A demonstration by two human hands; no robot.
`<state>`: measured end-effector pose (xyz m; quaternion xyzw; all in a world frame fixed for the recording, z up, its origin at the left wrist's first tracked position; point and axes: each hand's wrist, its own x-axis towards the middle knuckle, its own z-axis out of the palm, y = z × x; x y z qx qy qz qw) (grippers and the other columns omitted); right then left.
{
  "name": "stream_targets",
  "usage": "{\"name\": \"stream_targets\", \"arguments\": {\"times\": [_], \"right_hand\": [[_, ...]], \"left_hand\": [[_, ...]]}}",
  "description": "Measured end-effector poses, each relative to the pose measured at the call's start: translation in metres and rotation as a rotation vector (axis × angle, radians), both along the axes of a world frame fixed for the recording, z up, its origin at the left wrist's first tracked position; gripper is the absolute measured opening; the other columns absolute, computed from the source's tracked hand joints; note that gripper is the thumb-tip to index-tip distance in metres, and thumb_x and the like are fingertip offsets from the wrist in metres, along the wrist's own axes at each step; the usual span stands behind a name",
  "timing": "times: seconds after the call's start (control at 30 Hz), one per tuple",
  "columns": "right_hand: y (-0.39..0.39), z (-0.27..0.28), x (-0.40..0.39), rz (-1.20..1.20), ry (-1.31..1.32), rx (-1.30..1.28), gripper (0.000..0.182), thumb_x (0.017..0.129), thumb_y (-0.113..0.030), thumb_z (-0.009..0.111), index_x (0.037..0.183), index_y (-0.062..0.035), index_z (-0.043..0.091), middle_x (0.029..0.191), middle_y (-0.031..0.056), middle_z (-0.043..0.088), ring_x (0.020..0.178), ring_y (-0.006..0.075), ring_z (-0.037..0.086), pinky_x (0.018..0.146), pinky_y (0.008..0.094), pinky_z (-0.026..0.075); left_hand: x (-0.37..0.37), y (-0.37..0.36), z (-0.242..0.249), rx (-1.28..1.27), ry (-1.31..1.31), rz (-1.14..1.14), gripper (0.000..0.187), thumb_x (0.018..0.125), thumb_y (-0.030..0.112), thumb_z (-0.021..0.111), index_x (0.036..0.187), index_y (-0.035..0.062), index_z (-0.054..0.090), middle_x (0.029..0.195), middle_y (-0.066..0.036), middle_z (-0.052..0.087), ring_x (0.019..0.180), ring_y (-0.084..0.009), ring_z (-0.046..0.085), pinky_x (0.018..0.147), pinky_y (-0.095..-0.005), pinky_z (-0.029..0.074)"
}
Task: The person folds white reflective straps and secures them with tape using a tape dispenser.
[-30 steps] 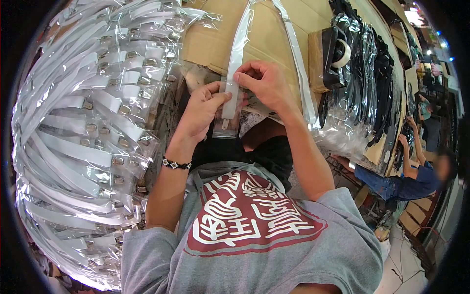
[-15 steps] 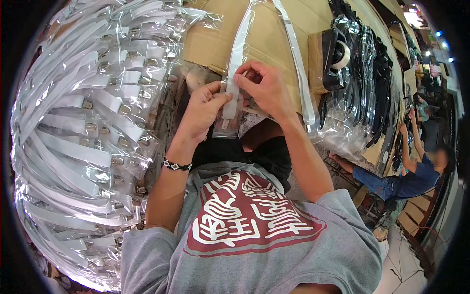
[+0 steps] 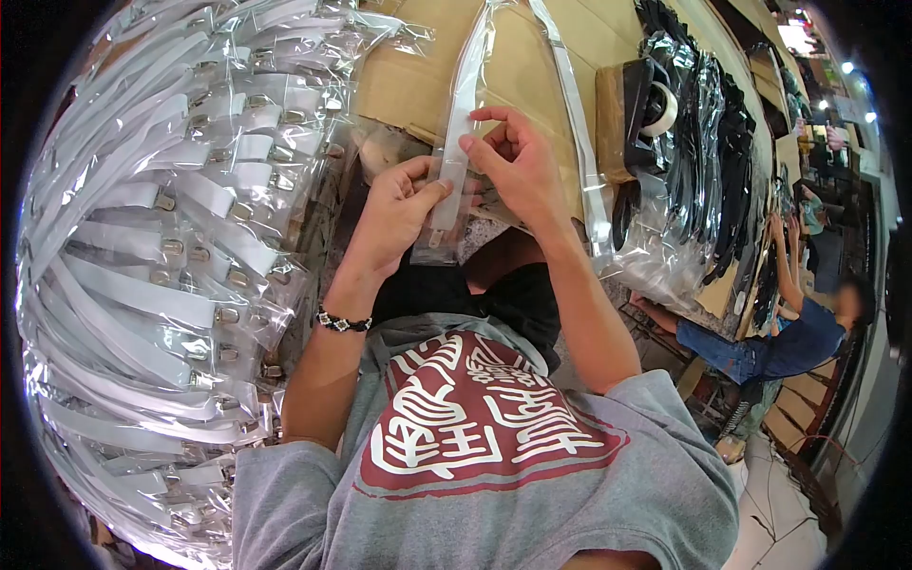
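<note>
A white strap in a clear plastic sleeve [image 3: 463,104] runs down over the cardboard's near edge, its clip end hanging above my lap. My left hand [image 3: 401,207] pinches the sleeved strap near its lower end, thumb on top. Higher up, my right hand [image 3: 513,166] has its thumb and index finger at the strap's right edge, the other fingers curled; whether it grips the plastic is hard to tell. A second white strap [image 3: 573,104], also sleeved at its lower end, lies to the right and meets the first at the top.
Many sleeved white straps [image 3: 142,294] with metal clips are heaped at the left. On the right are a tape roll in a black dispenser [image 3: 646,112] and bagged black straps [image 3: 727,142]. A person in dark blue [image 3: 803,337] is at the far right. Cardboard [image 3: 404,81] lies ahead.
My right hand has shifted slightly up along the strap, with its index finger more extended. My left hand stays nearly in place. The other person's arms have moved slightly.
</note>
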<state>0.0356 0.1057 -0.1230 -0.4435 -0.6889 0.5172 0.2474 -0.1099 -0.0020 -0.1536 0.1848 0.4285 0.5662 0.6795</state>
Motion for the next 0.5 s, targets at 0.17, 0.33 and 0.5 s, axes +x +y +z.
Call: {"name": "stream_targets", "arguments": {"times": [0.17,0.33,0.5], "right_hand": [[-0.006,-0.001,-0.005,-0.048,-0.017,-0.03,0.042,0.088,-0.02,0.077,0.122,-0.0012,0.06,0.074,-0.0007,0.054,0.065,0.007,0.054,0.054,0.0249,0.047],[-0.01,0.006,-0.007,-0.059,-0.015,-0.088,0.059,0.088,-0.021,0.078,0.137,-0.0034,0.05,0.087,0.0048,0.057,0.071,0.0102,0.059,0.058,0.0274,0.055],[-0.017,0.009,-0.005,-0.039,-0.012,-0.166,0.073,0.087,-0.021,0.079,0.147,-0.0049,0.04,0.096,0.0089,0.058,0.077,0.0123,0.06,0.061,0.0299,0.059]], "left_hand": [[-0.003,-0.002,-0.004,0.066,0.028,-0.011,0.024,0.101,0.005,0.054,0.123,-0.0048,0.06,0.101,-0.01,0.073,0.088,-0.0131,0.072,0.073,-0.0256,0.058],[-0.003,-0.003,0.003,0.056,-0.002,-0.01,0.025,0.101,0.004,0.054,0.123,-0.0052,0.06,0.101,-0.01,0.073,0.089,-0.0128,0.072,0.075,-0.0259,0.058],[-0.004,-0.002,0.006,0.055,-0.037,-0.011,0.023,0.099,0.008,0.059,0.119,-0.0029,0.062,0.101,-0.006,0.071,0.086,-0.0103,0.069,0.077,-0.025,0.054]]}}
